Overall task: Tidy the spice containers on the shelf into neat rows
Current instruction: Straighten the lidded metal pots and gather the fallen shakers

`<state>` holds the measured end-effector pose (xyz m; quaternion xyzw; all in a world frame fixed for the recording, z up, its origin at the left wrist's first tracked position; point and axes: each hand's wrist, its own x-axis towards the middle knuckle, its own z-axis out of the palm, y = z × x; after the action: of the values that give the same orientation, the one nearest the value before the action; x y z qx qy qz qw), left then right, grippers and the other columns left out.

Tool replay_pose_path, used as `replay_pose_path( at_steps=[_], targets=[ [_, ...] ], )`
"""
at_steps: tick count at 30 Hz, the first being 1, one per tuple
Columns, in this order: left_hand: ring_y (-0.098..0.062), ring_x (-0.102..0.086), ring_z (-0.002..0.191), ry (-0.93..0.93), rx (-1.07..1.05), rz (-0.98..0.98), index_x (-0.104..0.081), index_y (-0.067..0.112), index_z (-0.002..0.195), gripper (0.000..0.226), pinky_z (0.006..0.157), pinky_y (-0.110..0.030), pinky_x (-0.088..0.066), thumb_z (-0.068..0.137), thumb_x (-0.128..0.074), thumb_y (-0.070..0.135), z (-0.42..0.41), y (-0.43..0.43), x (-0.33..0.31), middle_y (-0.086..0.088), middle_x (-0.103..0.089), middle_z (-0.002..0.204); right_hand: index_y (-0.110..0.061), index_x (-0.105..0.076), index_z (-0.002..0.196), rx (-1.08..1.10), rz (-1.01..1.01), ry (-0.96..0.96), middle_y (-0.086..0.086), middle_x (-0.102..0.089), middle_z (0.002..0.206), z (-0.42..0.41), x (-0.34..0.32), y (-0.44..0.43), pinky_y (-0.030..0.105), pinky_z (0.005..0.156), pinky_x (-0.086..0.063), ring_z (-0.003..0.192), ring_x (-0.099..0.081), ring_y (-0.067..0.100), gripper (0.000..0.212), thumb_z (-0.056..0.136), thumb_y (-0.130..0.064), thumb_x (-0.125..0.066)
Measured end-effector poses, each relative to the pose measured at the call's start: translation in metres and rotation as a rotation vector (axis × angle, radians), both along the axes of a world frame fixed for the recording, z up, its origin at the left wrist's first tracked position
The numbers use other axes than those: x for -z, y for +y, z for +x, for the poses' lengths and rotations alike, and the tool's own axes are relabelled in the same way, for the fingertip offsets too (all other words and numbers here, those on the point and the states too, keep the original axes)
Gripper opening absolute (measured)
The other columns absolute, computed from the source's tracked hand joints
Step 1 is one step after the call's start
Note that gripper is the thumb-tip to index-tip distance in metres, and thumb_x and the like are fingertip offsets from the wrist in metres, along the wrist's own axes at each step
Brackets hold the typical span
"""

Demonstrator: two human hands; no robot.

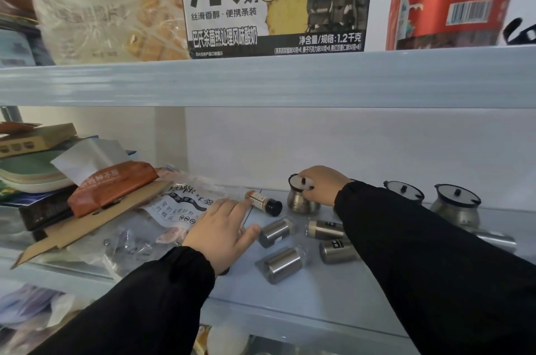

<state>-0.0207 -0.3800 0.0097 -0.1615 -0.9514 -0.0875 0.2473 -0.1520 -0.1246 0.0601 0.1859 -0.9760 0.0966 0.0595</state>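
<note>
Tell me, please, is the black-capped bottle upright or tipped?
Tipped: the black-capped bottle lies on its side on the shelf, cap pointing right.

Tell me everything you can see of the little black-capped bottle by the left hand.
The black-capped bottle is small and clear, with a white-and-orange label and pale brown contents. It lies on its side on the shelf, cap pointing right, just left of the steel pot. A fingertip of the left hand reaches its base; contact is unclear.
</note>
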Motion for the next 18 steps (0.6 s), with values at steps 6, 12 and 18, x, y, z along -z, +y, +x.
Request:
replay_pose_path(
  at_steps=[6,12,18],
  targets=[
    [-0.023,-0.040,0.127,0.013,0.009,0.021,-0.037,0.019,0.143,0.071,0.106,-0.037,-0.033,0.089,-0.026,0.063,-0.008,-0.005,-0.013,-0.005,-0.052,0.133,-0.034,-0.022,0.155,0.002,-0.061,0.068,0.001,-0.010,0.165,0.029,-0.009,0.020,0.037,0.121,-0.013,0.152,-0.002,0.021,0.070,0.092,-0.046,-0.052],
    [-0.022,-0.036,0.130,0.031,0.047,0.046,-0.035,0.020,0.145,0.074,0.108,-0.036,-0.029,0.088,-0.023,0.064,-0.012,0.001,-0.029,-0.007,-0.049,0.138,-0.038,-0.017,0.155,0.074,-0.056,0.090,-0.002,-0.004,0.165,0.066,-0.023,0.064,0.040,0.122,-0.012,0.152,0.004,0.020,0.073,0.092,-0.050,-0.052],
    [-0.022,-0.033,0.133,0.011,0.053,0.044,-0.031,0.023,0.147,0.074,0.109,-0.038,-0.028,0.087,-0.022,0.065,-0.013,0.026,-0.034,-0.007,-0.045,0.142,-0.040,-0.016,0.155,0.170,-0.040,0.097,-0.003,-0.004,0.165,0.103,-0.031,0.125,0.037,0.121,-0.009,0.152,0.005,0.019,0.073,0.092,-0.051,-0.052]
  ],
)
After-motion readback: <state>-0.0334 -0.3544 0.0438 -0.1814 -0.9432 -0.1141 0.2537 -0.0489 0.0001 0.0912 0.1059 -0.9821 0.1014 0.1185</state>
